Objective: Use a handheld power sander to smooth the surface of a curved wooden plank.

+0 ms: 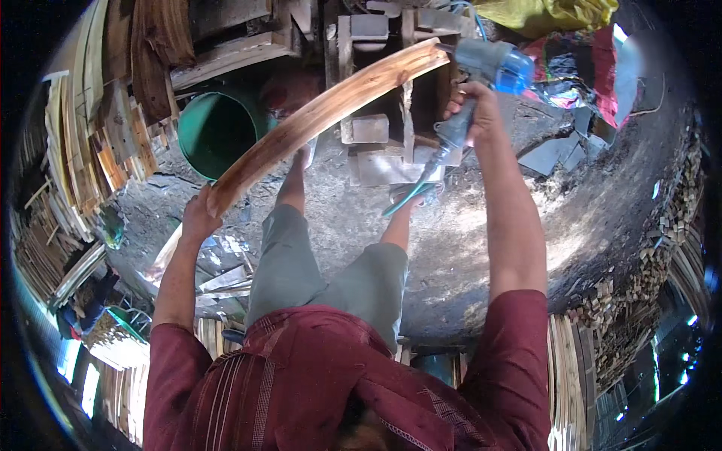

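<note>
A long, reddish-brown wooden board (331, 109) slants from the lower left up to the upper middle. My left hand (201, 216) is closed around its lower-left end. In my right hand (475, 113) is the handle of a grey and blue pistol-grip power tool (485, 60), perhaps a drill. The tool's front points left at the board's upper-right end, and whether the two touch I cannot tell. A teal cord (412, 192) hangs from the base of the handle. Beneath the board's upper part stands a rough wooden stand (368, 128).
A green round bucket (197, 154) lies open-mouthed left of the board. Stacked planks (68, 143) line the left side. A red and patterned sack (587, 71) and a yellow sack (553, 13) sit at the far right. Broken grey sheet pieces (553, 154) lie on the floor. Small wood pieces (617, 301) are piled at right.
</note>
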### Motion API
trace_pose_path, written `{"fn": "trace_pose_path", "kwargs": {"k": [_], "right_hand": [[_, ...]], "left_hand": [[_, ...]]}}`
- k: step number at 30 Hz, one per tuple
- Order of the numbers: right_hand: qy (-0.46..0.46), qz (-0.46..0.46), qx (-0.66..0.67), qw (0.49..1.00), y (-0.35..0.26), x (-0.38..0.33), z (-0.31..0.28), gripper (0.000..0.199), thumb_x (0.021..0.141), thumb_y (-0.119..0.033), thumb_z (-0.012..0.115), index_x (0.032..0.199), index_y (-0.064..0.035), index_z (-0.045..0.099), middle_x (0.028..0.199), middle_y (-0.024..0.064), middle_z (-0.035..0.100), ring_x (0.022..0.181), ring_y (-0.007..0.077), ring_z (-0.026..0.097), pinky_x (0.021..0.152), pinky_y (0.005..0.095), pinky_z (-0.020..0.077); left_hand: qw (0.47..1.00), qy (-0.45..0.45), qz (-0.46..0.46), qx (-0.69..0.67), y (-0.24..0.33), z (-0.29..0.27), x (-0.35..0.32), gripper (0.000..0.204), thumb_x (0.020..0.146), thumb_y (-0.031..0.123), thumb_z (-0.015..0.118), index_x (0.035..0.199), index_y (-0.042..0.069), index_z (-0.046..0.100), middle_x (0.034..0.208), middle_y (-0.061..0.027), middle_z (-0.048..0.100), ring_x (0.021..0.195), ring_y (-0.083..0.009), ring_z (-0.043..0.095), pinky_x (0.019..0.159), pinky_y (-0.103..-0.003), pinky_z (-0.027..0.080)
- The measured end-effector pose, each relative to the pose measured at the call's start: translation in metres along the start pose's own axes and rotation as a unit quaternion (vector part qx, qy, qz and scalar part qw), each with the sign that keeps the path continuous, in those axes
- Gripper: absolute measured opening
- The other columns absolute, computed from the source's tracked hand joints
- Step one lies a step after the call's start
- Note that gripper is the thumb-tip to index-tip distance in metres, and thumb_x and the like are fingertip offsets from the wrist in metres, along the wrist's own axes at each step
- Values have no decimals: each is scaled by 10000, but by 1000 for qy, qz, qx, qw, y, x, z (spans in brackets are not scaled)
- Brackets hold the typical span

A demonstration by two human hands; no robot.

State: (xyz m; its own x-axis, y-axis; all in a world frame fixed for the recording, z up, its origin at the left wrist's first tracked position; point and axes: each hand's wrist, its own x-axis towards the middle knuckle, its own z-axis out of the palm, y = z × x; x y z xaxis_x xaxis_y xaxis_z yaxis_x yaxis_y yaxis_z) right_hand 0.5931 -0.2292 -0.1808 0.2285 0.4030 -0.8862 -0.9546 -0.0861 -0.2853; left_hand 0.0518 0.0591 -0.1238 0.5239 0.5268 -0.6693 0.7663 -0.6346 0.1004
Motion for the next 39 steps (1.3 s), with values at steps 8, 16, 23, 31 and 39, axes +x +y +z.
{"fn": "trace_pose_path", "kwargs": {"k": [8, 16, 23, 31, 39], "right_hand": [[71, -90, -324, 939, 0, -23, 15, 145, 724, -163, 644, 734, -37, 575, 648, 70, 558, 514, 172, 537, 477, 367, 433], [402, -142, -581, 694, 114, -49, 16, 641, 681, -299, 642, 1274, -86, 529, 1042, 297, 632, 968, 444, 617, 878, 507, 456], [290, -340, -686, 575, 183, -32, -22, 538, 768, -292, 647, 1181, 46, 578, 1014, 242, 654, 923, 382, 628, 842, 416, 490], [123, -206, -511, 826, 216, -124, 44, 520, 748, -241, 708, 1153, 70, 611, 822, 113, 671, 751, 185, 641, 688, 289, 503], [-204, -57, -128, 969, 238, -206, 86, 448, 854, -365, 702, 1150, -59, 564, 950, 39, 631, 827, 167, 614, 710, 322, 504]], "left_hand": [[1000, 22, 5, -7, 0, 11, -16, 795, 605, 167, 714, 1331, 123, 393, 951, -236, 595, 892, -435, 584, 783, -513, 489], [969, -149, -16, -196, -20, 33, -39, 898, 571, 85, 715, 1383, 155, 336, 1031, -167, 578, 984, -331, 588, 878, -392, 479], [781, -302, -110, -536, -44, 21, -46, 388, 782, 262, 674, 1097, 39, 627, 996, -91, 631, 850, -180, 583, 752, -363, 485], [987, -61, -27, -143, -9, -1, -65, 594, 851, 600, 495, 921, 46, 696, 899, -244, 665, 902, -401, 641, 776, -460, 482], [964, -28, -19, -262, 46, -19, -196, 515, 867, 540, 533, 1006, 69, 687, 977, -217, 668, 933, -385, 636, 810, -443, 480]]}}
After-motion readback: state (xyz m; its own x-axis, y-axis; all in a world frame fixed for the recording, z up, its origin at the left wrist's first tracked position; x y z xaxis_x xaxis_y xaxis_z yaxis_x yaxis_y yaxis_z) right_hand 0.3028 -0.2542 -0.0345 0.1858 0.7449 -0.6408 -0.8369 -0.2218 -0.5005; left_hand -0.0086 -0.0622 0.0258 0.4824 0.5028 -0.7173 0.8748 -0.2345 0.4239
